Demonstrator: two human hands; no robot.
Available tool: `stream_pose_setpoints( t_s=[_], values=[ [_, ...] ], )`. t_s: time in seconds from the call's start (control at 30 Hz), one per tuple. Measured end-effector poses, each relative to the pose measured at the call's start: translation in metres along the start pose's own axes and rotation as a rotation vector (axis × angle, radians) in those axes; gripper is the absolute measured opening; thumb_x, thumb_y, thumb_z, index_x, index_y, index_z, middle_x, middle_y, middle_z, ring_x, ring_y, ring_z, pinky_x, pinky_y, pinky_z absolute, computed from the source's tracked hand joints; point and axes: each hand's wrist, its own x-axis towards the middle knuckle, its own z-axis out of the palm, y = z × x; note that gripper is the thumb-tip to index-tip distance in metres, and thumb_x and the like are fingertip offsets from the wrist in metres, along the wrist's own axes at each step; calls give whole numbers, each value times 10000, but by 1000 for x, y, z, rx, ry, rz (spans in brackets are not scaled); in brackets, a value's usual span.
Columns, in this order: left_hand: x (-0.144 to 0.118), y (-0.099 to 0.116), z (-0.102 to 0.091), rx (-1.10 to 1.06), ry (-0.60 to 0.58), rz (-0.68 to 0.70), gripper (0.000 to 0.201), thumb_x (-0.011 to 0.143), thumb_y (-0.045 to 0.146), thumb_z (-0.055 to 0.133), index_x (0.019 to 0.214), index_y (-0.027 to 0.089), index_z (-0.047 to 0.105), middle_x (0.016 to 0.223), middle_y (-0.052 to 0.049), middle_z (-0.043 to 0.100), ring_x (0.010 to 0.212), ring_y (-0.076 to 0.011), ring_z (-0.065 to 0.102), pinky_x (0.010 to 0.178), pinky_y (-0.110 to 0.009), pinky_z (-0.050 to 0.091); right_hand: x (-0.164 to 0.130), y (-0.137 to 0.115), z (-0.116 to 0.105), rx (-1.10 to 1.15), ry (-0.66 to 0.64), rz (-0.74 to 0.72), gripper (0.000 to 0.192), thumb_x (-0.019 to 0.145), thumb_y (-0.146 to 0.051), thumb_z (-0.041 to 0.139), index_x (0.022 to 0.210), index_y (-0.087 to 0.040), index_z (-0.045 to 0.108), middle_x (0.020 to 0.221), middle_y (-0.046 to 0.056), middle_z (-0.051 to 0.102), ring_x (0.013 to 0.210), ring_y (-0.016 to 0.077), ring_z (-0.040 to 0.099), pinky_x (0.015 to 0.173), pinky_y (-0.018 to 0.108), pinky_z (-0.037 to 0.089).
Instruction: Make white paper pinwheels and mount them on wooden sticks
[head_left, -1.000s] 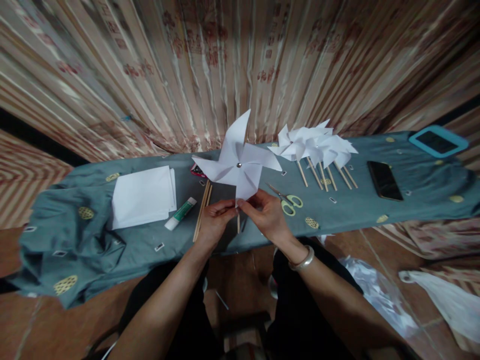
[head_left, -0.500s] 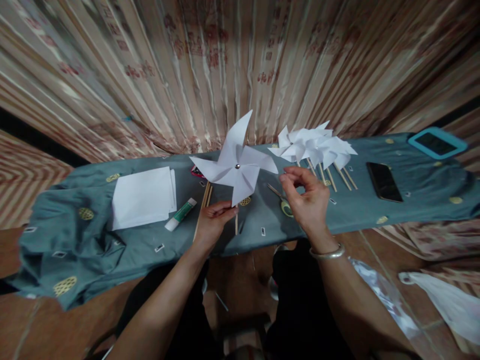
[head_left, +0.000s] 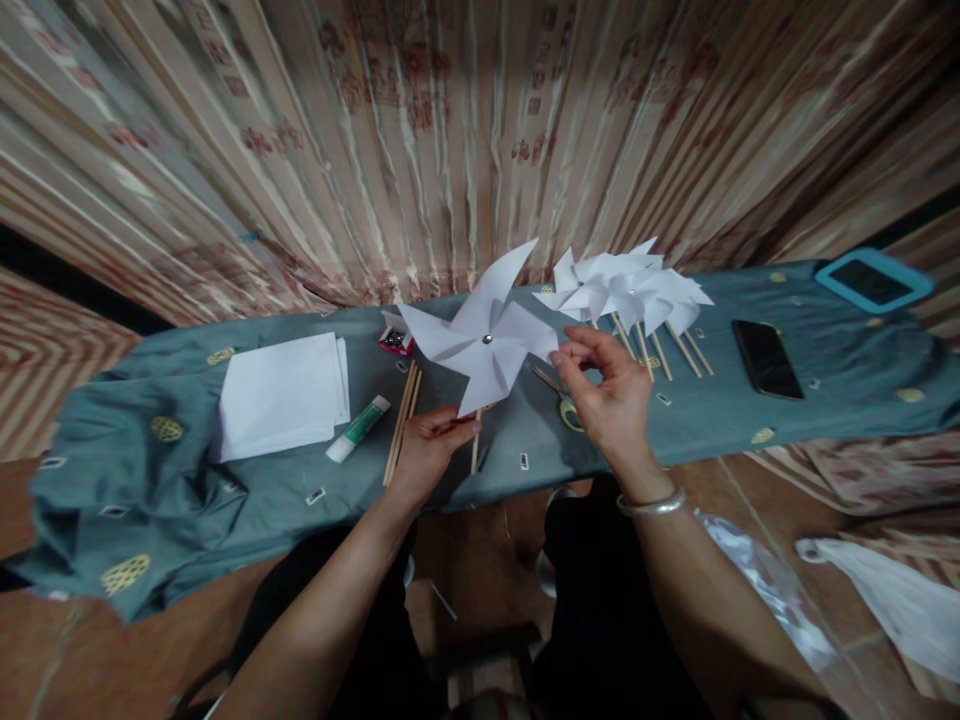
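**Right hand comes off the stick and goes to a vane**

A second ago both hands pinched the stick under the paper pinwheel [head_left: 486, 336]. Now only the left hand [head_left: 433, 443] holds it, its grip closed on the stick [head_left: 475, 452] low down, just above the near edge of the tabletop [head_left: 720, 420]. The right hand [head_left: 609, 392] has risen and drifted right, then back in; its fingertips [head_left: 561, 356] now meet the pinwheel's right-hand vane, thumb and forefinger drawn together as if pinching or flicking the paper. I cannot tell whether they truly clamp it. The wheel has also turned and tilted a little, its top vane leaning further right than before. To my eye the mounting looks done, with the pin head [head_left: 487, 340] at the hub, and the hand is now trying the vanes.

Room is fair. The pinwheel stands in the air above the cloth, well apart from the sheet stack [head_left: 281, 395] and glue stick [head_left: 358, 428] to the left. Spare sticks [head_left: 401, 425] lie just beside the left hand. On the right it is tighter: the scissors [head_left: 564, 400] lie partly under the right hand, and the finished pinwheels [head_left: 626, 285] lie near, just beyond its fingers. A phone [head_left: 765, 358] and a tablet [head_left: 872, 280] lie further right. The curtain [head_left: 450, 140] hangs close behind the tabletop's far edge.
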Motion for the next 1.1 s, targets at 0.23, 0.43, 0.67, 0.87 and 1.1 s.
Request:
stream_pose_setpoints(
  t_s=[0.23,0.43,0.67,0.87,1.1],
  values=[
    [2,0,2,-57,32,-14,273,522,298,849,767,192,790,844,-56,785,863,-247,722,920,-410,540,-7,3,7,178,-44,96,251,778,-293,704,1013,-207,679,782,-8,717,678,131,614,724,309,505],
    [3,1,2,-66,53,-12,260,529,283,844,767,195,788,808,-44,781,797,-227,720,873,-388,556,-13,2,14,254,-93,171,265,755,-321,724,990,-206,684,765,-11,725,643,123,609,688,302,503],
    [4,2,3,-48,82,-3,255,531,300,843,760,206,783,787,-32,777,792,-229,718,881,-394,548,-22,-2,23,295,-145,190,232,747,-303,722,961,-222,686,752,-21,722,645,121,615,660,274,502],
    [5,0,3,-65,82,-8,262,522,295,846,761,203,789,781,-32,776,773,-219,713,879,-383,545,-29,-4,30,325,-208,203,233,750,-297,716,971,-232,679,759,-22,730,654,127,640,654,271,516],
    [4,2,4,-59,68,11,243,538,291,839,760,205,791,804,-35,777,792,-219,712,869,-372,550,-35,-10,35,417,-306,251,200,748,-330,738,901,-225,662,741,-8,717,650,142,636,657,291,514]
  ],
)
